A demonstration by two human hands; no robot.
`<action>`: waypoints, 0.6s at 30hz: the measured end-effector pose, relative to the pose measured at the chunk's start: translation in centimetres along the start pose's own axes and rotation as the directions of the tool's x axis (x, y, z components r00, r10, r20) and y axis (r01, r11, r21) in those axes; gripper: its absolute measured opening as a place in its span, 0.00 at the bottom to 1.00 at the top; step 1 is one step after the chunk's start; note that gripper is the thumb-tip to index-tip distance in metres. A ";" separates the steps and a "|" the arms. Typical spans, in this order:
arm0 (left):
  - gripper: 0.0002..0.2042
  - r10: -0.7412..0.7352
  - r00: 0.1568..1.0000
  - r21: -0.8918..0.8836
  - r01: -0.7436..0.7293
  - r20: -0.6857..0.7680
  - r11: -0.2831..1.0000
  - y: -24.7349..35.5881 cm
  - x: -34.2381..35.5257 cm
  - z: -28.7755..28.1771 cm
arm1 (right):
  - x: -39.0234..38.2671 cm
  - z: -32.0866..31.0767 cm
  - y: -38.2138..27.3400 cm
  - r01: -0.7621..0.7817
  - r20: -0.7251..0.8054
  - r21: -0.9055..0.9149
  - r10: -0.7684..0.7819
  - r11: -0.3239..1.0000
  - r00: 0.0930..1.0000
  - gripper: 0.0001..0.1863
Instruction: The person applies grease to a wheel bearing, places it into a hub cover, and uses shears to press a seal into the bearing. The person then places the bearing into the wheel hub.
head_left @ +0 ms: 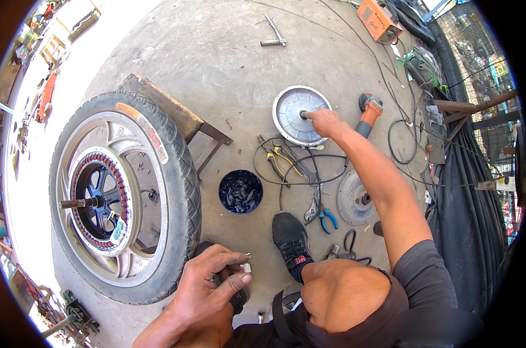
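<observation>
My left hand point(216, 278) is closed on a small white piece point(247, 268), low in the middle beside the wheel's tyre. My right hand point(325, 122) reaches to a round silver metal cover point(288, 105) on the floor, its curled fingers at the central hole; anything between them is hidden. A motorcycle wheel point(112, 261) with its exposed motor windings and axle point(77, 203) stands at the left against a wood-topped metal stand point(176, 113). A blue bowl point(240, 191) with dark contents sits between wheel and cover.
An angle grinder point(368, 120), pliers point(328, 218), an adjustable wrench point(313, 206), another disc point(350, 203) and looping cables surround my right arm. A T-wrench point(273, 42) lies farther back; an orange machine point(379, 20) sits at top right. Dark sheeting point(466, 220) borders the right side.
</observation>
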State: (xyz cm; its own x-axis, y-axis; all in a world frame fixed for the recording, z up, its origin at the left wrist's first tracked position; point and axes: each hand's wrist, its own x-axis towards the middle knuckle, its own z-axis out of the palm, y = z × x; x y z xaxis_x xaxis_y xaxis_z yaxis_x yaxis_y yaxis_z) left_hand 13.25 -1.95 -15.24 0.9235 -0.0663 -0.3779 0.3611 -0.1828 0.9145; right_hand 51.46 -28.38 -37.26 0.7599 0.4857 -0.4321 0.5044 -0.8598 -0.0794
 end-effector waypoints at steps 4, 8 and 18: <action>0.13 0.012 1.000 0.007 -0.012 0.015 1.000 0.2 0.1 0.0 | 1.8 3.9 2.8 0.068 -0.147 0.101 -0.052 0.993 0.988 0.28; 0.13 0.024 1.000 0.011 -0.024 -0.008 1.000 0.0 0.0 0.0 | 2.7 2.1 0.9 -0.263 0.206 0.641 0.169 0.721 0.964 0.16; 0.14 -0.008 1.000 -0.024 0.007 -0.015 1.000 -0.4 -0.1 0.0 | 2.8 1.6 0.9 -0.329 0.255 0.844 0.224 0.423 0.941 0.05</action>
State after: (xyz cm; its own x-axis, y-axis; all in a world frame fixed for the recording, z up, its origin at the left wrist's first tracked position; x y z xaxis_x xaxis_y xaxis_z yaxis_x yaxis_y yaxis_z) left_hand 13.03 -1.85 -15.54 0.9225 -0.0503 -0.3828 0.3709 -0.1594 0.9149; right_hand 53.37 -28.06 -39.99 0.7235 0.2240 -0.6530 -0.3831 -0.6566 -0.6497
